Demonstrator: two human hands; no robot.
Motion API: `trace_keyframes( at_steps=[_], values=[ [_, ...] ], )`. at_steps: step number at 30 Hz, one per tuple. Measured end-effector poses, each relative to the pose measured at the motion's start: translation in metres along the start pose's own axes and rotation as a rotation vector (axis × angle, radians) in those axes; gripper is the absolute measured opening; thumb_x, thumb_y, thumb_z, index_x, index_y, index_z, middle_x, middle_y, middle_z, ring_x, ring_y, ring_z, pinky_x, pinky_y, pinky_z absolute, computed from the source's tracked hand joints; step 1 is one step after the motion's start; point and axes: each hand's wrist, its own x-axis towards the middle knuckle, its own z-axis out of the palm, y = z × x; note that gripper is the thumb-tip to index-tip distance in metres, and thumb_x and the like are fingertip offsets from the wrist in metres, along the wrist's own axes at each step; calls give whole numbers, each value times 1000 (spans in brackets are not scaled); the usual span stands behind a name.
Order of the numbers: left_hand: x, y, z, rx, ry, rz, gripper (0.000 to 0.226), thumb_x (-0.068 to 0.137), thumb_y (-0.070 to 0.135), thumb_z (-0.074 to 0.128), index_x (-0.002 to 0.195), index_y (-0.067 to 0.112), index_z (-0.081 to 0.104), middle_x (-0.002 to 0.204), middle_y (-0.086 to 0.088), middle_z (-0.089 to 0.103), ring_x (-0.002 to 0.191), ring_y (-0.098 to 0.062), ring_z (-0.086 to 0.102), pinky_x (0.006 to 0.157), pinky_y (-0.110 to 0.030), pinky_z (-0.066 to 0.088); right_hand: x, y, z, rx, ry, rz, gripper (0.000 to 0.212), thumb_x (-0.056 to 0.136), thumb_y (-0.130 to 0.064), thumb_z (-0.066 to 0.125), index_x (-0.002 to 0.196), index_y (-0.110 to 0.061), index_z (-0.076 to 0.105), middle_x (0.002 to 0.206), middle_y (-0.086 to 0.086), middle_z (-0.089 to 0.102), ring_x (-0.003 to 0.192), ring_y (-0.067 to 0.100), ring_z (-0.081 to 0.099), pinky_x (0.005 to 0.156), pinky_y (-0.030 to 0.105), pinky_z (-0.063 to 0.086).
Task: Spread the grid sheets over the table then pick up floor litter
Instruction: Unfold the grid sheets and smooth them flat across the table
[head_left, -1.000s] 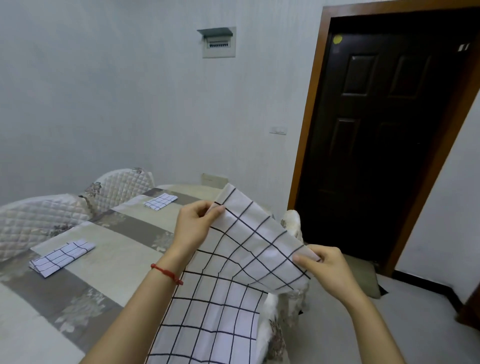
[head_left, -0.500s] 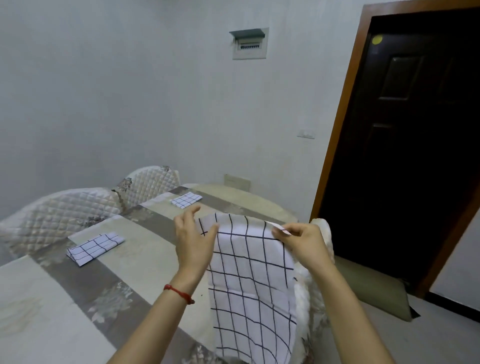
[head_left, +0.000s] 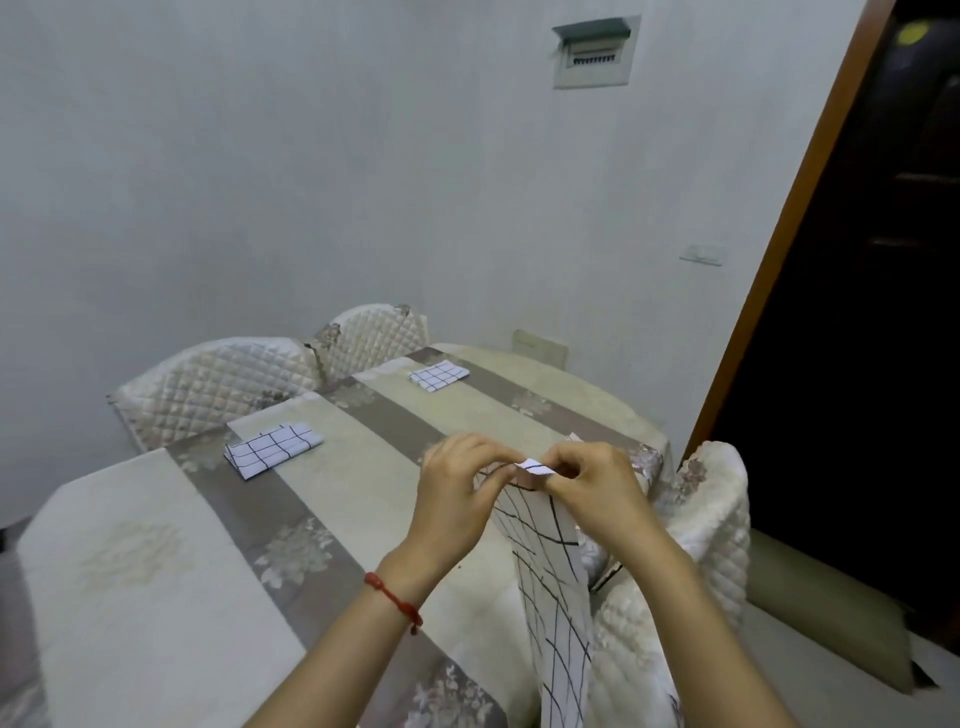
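**Grid sheet gathered at the edge of a dining surface**

A pale-walled room with a dark door (head_left: 872, 312) at right frames a long surface (head_left: 156, 571) draped in a beige cloth with brown floral bands. Above its right edge, the left hand (head_left: 457, 499), a red string bracelet (head_left: 396, 600) at its wrist, and the right hand (head_left: 597, 488) meet close together, each pinching the top edge of a white grid sheet (head_left: 556, 587). The sheet is bunched narrow between them and hangs straight down, its lower end running out of view at the bottom, just beside a quilted chair (head_left: 711, 519) at the right side. Two more grid sheets lie folded flat on the cloth: a nearer folded sheet (head_left: 272, 449) left of the hands and a farther folded sheet (head_left: 439, 375) toward the wall, well apart from each other. Two more quilted chair backs (head_left: 218, 384) stand along the far left side. A small wall box (head_left: 595, 54) hangs high on the wall, a switch plate (head_left: 701, 254) lower by the door frame.
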Motion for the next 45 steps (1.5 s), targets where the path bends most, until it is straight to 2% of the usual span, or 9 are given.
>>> trace_keyframes(
  at_steps=[7,10,20,23,26,31,37,43,45],
  values=[
    [15,-4,-11,-19,-5,-69,17,84,25,57,76,13,66,72,5,66,74,-1,57,63,-8,38,13,6,-3,74,-114,-116,16,82,-20,64,69,-12,68,57,-2,57,54,3,45,54,14,34],
    [19,-5,-13,-57,8,-144,17,86,20,55,76,9,63,72,-5,66,76,-15,57,63,-17,41,27,7,0,151,-186,-110,19,81,-18,65,67,-5,65,59,0,55,57,6,44,58,23,36],
    [2,-6,-15,-60,132,-279,24,87,14,57,73,33,59,75,10,65,78,1,58,68,-9,43,41,12,25,378,-348,-89,27,76,-11,71,53,-23,65,50,-11,62,53,-2,53,57,13,40],
    [-6,-5,-13,24,277,-315,9,84,26,59,86,35,60,92,14,60,92,2,54,78,-7,41,42,12,33,424,-347,-61,14,74,-12,73,60,-12,68,62,7,67,62,11,58,66,28,46],
    [-13,0,-12,102,501,-359,15,80,23,66,71,31,57,82,5,57,78,-2,52,67,-6,37,41,10,41,448,-332,-57,14,73,-14,73,62,-8,66,63,12,66,61,11,56,64,29,45],
    [-12,9,-8,-56,367,-577,20,77,28,69,62,16,63,57,3,62,56,-4,55,57,-17,45,39,8,46,494,-342,-89,19,70,-11,76,59,-4,62,57,2,57,56,8,48,58,23,40],
    [-6,18,-9,-381,236,-778,17,81,18,65,67,8,68,61,-3,64,59,-9,61,51,-19,49,40,14,50,512,-440,-79,30,64,-6,77,50,-20,55,48,-7,55,55,8,48,61,28,40],
    [-4,15,-7,-442,201,-806,18,81,7,64,63,6,68,51,0,65,53,-14,64,56,-27,55,42,24,52,555,-480,-62,29,61,-13,81,54,-17,53,59,24,65,61,30,59,66,42,47],
    [-4,12,-4,-446,182,-793,20,83,7,62,63,8,68,52,1,66,54,-13,65,57,-26,56,42,28,52,581,-491,-55,31,64,-7,80,55,-14,51,56,17,63,59,22,60,65,36,46]
  ],
)
